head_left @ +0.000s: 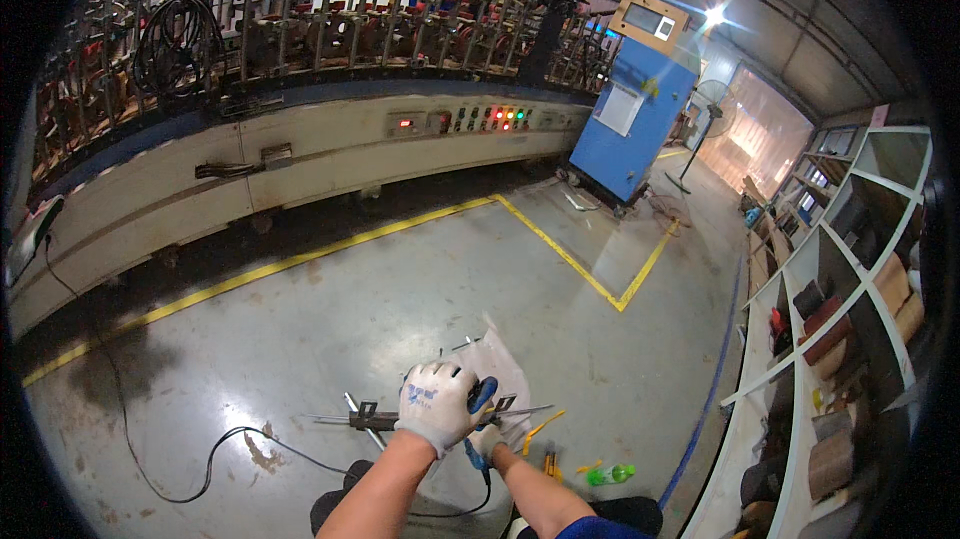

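Observation:
My left hand (437, 405), in a white work glove with blue coating, is closed over the middle of a dark metal bar (372, 421) low above the floor. Whatever lies under its fingers is hidden. Thin rods stick out at both ends of the bar, and small upright brackets stand on it. Lower and to the right, my right hand (487, 441), gloved alike, is wrapped round a corded hand tool, mostly hidden. Its black cord (488, 487) drops below the hand. A light metal tube (362, 417) crosses the bar. Beyond my hands lies a pale sheet (497, 364).
Yellow tools (550, 463) and a green bottle (611, 475) lie at right. The black cord loops across the floor at left. A long machine (330, 154) and a blue cabinet (632, 119) stand ahead; white shelving (800, 379) runs along the right.

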`<state>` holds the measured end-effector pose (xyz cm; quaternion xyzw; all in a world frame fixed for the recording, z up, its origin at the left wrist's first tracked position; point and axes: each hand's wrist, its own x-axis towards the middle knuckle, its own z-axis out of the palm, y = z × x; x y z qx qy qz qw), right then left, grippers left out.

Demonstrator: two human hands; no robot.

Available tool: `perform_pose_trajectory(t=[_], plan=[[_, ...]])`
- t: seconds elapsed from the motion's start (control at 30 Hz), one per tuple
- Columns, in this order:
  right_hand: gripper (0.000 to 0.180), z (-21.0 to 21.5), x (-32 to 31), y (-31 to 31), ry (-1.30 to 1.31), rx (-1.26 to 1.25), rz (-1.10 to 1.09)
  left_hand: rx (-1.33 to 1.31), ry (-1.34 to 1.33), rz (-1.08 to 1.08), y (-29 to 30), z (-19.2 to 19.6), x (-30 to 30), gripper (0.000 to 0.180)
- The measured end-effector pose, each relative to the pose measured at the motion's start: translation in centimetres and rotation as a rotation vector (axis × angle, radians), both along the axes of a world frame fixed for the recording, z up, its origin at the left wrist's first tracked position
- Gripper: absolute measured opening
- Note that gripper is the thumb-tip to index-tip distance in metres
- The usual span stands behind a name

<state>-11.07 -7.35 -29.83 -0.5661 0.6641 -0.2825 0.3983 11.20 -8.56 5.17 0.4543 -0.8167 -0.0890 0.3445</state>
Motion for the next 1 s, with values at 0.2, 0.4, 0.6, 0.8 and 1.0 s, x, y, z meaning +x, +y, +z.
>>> perform_pose_trajectory(t=[0.2, 0.4, 0.6, 0.8, 1.0], plan=[[0.025, -0.3, -0.1, 0.2, -0.541, 0.372, -0.222, 0.013, 0.007, -0.01, 0.1, -0.3, -0.4, 0.031], [0.025, -2.4, -3.3, 0.3, 0.352, -0.471, 0.259, 0.004, 0.003, -0.027, 0.5, 0.6, -0.9, 0.033], [0.028, 1.8, 0.1, -0.9, 0.083, 0.037, 0.02, 0.045, -0.018, -0.041, 0.2, 0.3, -0.5, 0.036], [0.03, 2.3, 1.2, -1.5, 0.047, 0.124, -0.046, 0.134, -0.112, -0.062, 0.5, 0.0, -0.8, 0.039], [0.032, 2.9, 1.3, -1.4, 0.03, 0.155, -0.058, 0.142, -0.135, -0.094, 0.6, -0.2, -0.9, 0.04]])
